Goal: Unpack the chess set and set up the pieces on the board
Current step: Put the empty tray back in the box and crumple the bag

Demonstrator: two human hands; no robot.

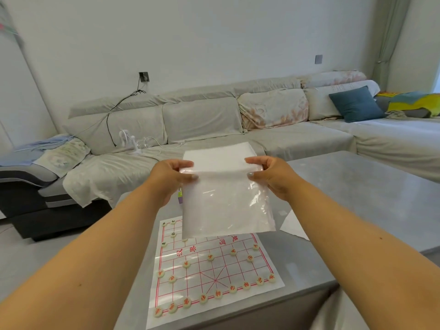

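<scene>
Chess board (pixel 214 277) (a thin printed sheet, red grid) lies flat on the grey table (pixel 357 198), at its near edge. Round pale pieces (pixel 203 299) sit in rows on the board's near half; a few more on its far left. Above the board, both hands hold a clear plastic bag (pixel 226 206) up: left hand (pixel 170 178) pinches its top left corner, right hand (pixel 270 177) pinches the top right. Sofa (pixel 202 125) behind the table.
</scene>
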